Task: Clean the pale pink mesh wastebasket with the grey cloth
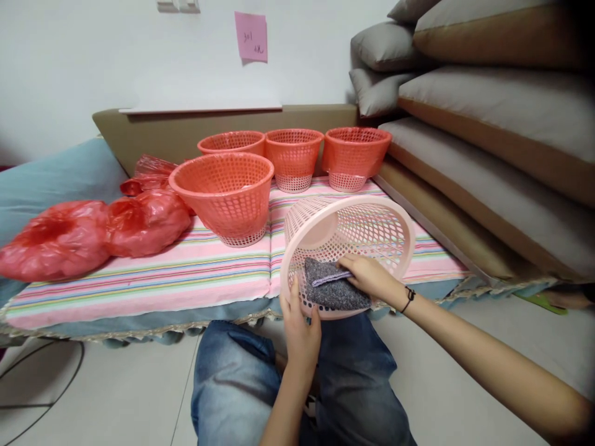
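A pale pink plastic basket [406,238] lies tipped on its side at the sofa's front edge, its mouth turned toward me. My left hand [301,331] grips the basket's near rim, with the thumb and fingers around it. Inside the mouth, my right hand [367,275] is closed on a folded dark grey cleaning cloth [337,294] with a light purple edge. The cloth rests against the basket's lower inner wall. My right fingertips are partly hidden by the cloth's fold.
Several baskets lined with red plastic bags, such as the nearest lined basket [223,198], stand behind on the striped cover [186,279]. Bunched red bags [60,241] lie at left. Grey and brown cushions [493,161] are piled at right. A pink note [251,38] hangs on the wall.
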{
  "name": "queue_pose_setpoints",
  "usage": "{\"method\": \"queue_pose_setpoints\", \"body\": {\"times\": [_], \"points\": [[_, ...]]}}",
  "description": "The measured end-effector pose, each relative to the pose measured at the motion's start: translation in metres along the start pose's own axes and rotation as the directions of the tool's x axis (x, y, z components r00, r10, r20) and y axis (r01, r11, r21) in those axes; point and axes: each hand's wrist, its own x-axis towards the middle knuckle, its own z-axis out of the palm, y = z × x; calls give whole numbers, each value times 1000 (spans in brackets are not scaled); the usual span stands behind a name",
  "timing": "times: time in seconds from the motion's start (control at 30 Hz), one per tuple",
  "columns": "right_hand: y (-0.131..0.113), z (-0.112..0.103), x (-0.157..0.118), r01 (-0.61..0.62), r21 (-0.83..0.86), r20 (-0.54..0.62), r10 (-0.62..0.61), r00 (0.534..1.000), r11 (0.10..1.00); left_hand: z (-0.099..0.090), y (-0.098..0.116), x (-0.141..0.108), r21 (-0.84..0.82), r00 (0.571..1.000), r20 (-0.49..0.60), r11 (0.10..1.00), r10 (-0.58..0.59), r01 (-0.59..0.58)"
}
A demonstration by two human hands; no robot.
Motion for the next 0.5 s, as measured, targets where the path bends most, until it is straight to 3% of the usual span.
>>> {"method": "queue_pose_setpoints", "body": {"times": [0.1,0.17,0.27,0.33,0.5], "points": [[3,-18,3,56,-80,-131,-66,989,995,0,-1,0,9,1000,5,1000,-4,4],[0,-23,-2,91,-143,-101,-106,989,985,0,0,0,8,1000,5,1000,0,0],[-11,-10,-17,111,-165,77,-100,992,980,0,0,0,-8,1000,0,1000,2,-2],[-20,3,-26,107,-160,119,-88,989,981,0,0,0,-12,1000,1,1000,-4,4],[-42,23,-20,56,-122,-38,-62,997,991,-1,0,-1,12,1000,14,1000,-10,9]]}}
